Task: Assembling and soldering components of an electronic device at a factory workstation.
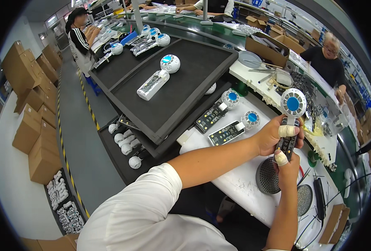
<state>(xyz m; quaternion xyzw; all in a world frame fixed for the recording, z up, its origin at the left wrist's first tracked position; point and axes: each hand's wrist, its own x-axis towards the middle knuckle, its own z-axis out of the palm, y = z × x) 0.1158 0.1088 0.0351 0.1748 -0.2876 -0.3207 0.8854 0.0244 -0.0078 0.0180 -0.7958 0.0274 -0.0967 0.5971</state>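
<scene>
1. Head view: one board-and-globe unit (293,104), upright between both hands; its board (286,143) uncovered, so judged unfinished.
2. Left hand (274,134): curled round the board's upper part, taped thumb across its face.
3. Right hand (289,169): just below the left, pinching the board's lower end.
4. Left of the left hand, on the white table (235,194): nearer bare-board unit (227,134), farther bare-board unit (211,117); seemingly both outstanding.
5. Farther left, on the black tray (122,90): pale-handled unit (153,85), apparently further along.
</scene>
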